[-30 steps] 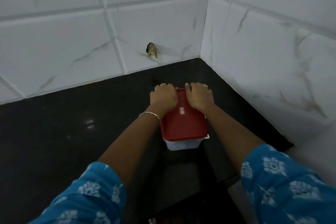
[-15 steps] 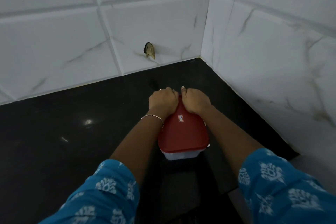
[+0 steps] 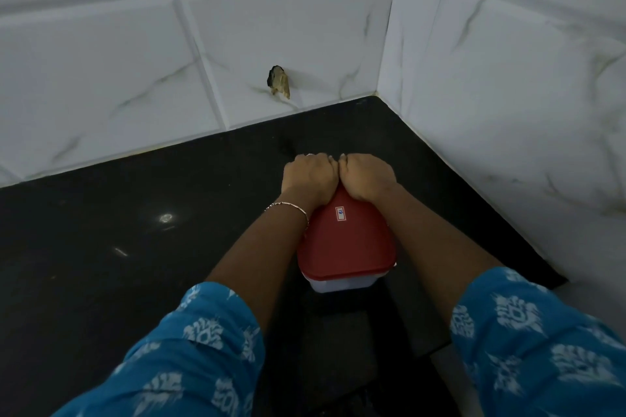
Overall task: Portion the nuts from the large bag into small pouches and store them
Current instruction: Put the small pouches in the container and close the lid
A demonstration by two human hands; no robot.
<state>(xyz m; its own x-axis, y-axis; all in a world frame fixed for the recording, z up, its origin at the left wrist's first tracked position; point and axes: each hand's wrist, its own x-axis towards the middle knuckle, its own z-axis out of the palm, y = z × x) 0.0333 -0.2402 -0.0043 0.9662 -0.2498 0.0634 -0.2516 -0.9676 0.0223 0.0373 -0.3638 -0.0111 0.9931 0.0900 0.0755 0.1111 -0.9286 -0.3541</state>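
Container (image 3: pixel 338 284): a white box under a red lid (image 3: pixel 345 247). It stands on the right part of the black counter (image 3: pixel 135 247), nearer to the front edge than to the back right corner. No nuts, pouches or large bag are in view, and the lid hides what is inside.
Left hand (image 3: pixel 310 176): it lies on the far end of the lid, knuckles up, with the fingers curled down over the far rim. I cannot tell if the tips hook under the rim.
Right hand (image 3: pixel 367 176): it holds the same way just beside the left hand, and the two touch at the middle.
Step in hand: probably the storing step — both hands seem to press the far rim shut, though they may be pulling it open instead.
Next move: if closing, it calls for even pressure along the other rims until the lid sits flat. After that the box needs a two-handed lift or a slide to its place.
Edges: the front edge of the counter is near the box, so a pull toward the body could bring it over.
Open room: there is wide bare counter to the left and behind — the tiled wall (image 3: pixel 508 95) on the right is nearer and limits the right elbow.
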